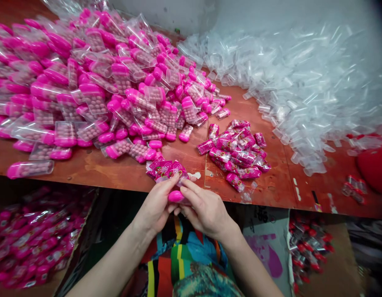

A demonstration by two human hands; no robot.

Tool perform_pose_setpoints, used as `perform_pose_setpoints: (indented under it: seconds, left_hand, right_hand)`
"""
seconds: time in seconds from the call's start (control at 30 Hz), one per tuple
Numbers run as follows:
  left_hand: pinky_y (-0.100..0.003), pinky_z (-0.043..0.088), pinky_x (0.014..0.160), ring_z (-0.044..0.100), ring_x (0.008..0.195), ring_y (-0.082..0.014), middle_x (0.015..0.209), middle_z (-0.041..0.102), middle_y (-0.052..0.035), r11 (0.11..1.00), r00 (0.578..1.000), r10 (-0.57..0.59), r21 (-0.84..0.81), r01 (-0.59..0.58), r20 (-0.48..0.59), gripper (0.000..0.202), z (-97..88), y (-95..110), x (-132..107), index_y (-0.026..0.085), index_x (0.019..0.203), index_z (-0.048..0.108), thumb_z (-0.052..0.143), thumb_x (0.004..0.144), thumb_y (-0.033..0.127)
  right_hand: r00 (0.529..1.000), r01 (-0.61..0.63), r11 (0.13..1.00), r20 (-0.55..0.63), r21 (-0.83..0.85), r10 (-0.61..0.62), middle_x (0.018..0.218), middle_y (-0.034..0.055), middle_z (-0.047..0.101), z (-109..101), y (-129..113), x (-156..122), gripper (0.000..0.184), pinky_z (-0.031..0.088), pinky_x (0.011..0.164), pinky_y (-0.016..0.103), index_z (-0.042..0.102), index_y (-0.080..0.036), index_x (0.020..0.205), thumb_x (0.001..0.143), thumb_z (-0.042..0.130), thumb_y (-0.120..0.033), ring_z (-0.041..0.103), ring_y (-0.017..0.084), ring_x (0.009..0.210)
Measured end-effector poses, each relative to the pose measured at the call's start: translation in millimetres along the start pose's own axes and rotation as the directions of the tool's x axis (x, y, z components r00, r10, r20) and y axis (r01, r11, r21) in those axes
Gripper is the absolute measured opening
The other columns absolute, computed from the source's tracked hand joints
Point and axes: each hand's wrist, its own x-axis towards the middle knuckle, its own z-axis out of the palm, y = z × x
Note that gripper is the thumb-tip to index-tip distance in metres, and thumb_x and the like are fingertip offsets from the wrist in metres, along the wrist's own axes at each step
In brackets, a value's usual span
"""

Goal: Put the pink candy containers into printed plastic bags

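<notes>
Both hands meet at the table's front edge around a small clear candy container with a pink cap (176,196). My right hand (206,206) is closed on it, fingers curled over its body. My left hand (155,204) closes on it from the other side, thumb and fingertips near its upper end; the fingers hide most of the container. Just beyond the fingertips lies a small stack of flat printed pink wrappers (166,168). Right of the stack is a heap of wrapped pink containers (237,150). A large pile of filled, unwrapped pink-capped containers (116,82) spreads across the left.
Many clear plastic tubes (286,82) are heaped at the back right of the red-brown table (116,175). Below the edge stand a box of wrapped pink containers (39,239) and a box of red-capped ones (311,247). A red object (374,165) sits far right.
</notes>
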Motion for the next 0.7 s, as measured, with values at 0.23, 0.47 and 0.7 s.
perform_pose_setpoints:
  seconds: [0.23,0.47,0.7]
  left_hand:
    - [-0.018,0.032,0.033,0.027,0.028,-0.0036,0.039,0.039,0.0077,1.0,1.0,0.019,-0.007,-0.019,-0.016,0.032,0.4,-2.2,2.4,0.015,0.065,0.057,0.06,0.085,0.04]
    - [-0.018,0.03,0.034,0.023,0.029,-0.0029,0.042,0.045,0.0066,0.999,0.998,0.045,-0.013,-0.045,-0.039,0.032,1.1,-1.8,2.1,0.016,0.066,0.054,0.062,0.084,0.042]
    - [-0.019,0.032,0.037,0.029,0.03,-0.0047,0.034,0.035,0.0081,0.995,0.998,0.06,0.086,-0.06,-0.002,0.04,2.8,-9.7,1.8,0.017,0.063,0.053,0.056,0.087,0.048]
  right_hand:
    - [0.983,-0.14,0.99,-0.12,-0.008,0.138,0.148,0.0163,0.042,3.9,-5.1,-10.8,0.068,0.059,0.086,0.04,0.026,-0.024,0.149,0.089,0.057,-0.018,0.059,0.029,0.12]
    - [0.73,-0.503,0.751,-0.254,0.429,0.634,0.115,0.011,0.068,13.1,-18.0,-13.4,0.053,0.061,0.079,0.038,0.042,-0.023,0.138,0.088,0.06,-0.026,0.07,0.024,0.095]
    - [0.68,-0.551,0.64,-0.156,0.536,0.716,0.116,0.0119,0.067,20.9,-24.0,-6.2,0.051,0.058,0.084,0.038,0.046,-0.019,0.134,0.086,0.061,-0.029,0.067,0.025,0.101]
